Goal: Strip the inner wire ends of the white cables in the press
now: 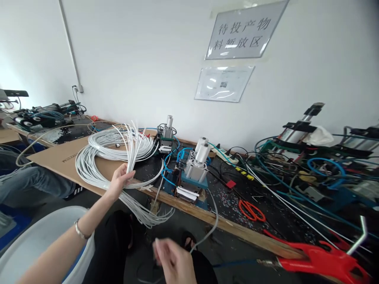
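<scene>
My left hand [120, 181] is closed around a bundle of thin white cables [134, 148], whose loose ends fan upward above the fingers. Coils of the same white cable [91, 167] lie beside it on a cardboard sheet, and a lower loop of strands [145, 215] hangs over the table edge under that hand. Low in the view, my right hand [174, 260] is apart from the cables, in front of the table edge. Its fingers are curled and slightly blurred; whatever they hold, if anything, is hidden.
A small pneumatic press [195, 169] stands at the table's front edge, with another press [167, 136] behind it. Orange-handled scissors [251, 210] and a red air gun [322, 260] are to the right. A white bin [44, 225] stands lower left, near another person's leg [35, 173].
</scene>
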Action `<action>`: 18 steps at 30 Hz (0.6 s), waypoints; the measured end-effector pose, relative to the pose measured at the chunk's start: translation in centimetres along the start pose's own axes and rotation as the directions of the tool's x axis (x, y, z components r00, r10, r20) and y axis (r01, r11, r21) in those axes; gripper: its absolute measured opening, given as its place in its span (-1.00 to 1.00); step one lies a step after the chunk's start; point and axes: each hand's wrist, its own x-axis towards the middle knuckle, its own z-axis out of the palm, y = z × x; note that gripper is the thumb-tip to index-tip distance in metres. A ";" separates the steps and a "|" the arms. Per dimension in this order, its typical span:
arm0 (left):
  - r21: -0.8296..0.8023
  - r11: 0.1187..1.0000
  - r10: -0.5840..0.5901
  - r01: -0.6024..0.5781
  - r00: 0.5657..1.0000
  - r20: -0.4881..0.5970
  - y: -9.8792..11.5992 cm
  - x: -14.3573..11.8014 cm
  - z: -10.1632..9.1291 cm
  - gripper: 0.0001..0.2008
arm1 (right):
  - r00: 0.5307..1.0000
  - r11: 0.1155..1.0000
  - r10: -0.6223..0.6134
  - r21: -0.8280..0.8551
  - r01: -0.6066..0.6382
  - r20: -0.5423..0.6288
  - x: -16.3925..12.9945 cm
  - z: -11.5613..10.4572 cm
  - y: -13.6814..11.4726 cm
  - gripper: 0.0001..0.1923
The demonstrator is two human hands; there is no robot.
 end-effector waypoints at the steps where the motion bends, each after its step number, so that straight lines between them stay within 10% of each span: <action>1: -0.026 0.999 0.025 -0.026 0.999 -0.028 0.0 -0.6 0.4 -0.74 | 0.995 0.991 -0.101 0.081 0.102 -0.021 2.4 0.3 -2.5 -0.50; 5: -0.047 0.990 0.133 -0.136 0.988 -0.077 -0.6 -2.6 1.8 -0.75 | 0.952 0.954 -0.259 0.110 0.279 -0.164 12.2 2.6 -11.4 -0.26; 8: -0.020 0.982 0.188 -0.190 0.980 -0.060 -1.0 -3.4 2.1 -0.71 | 0.939 0.943 -0.274 0.137 0.305 -0.206 16.3 4.1 -14.5 -0.47; 18: -0.305 0.945 0.214 -0.115 0.925 0.314 3.3 -2.2 -1.5 -0.38 | 0.947 0.915 -0.288 0.253 0.315 -0.138 15.0 2.3 -11.9 -0.48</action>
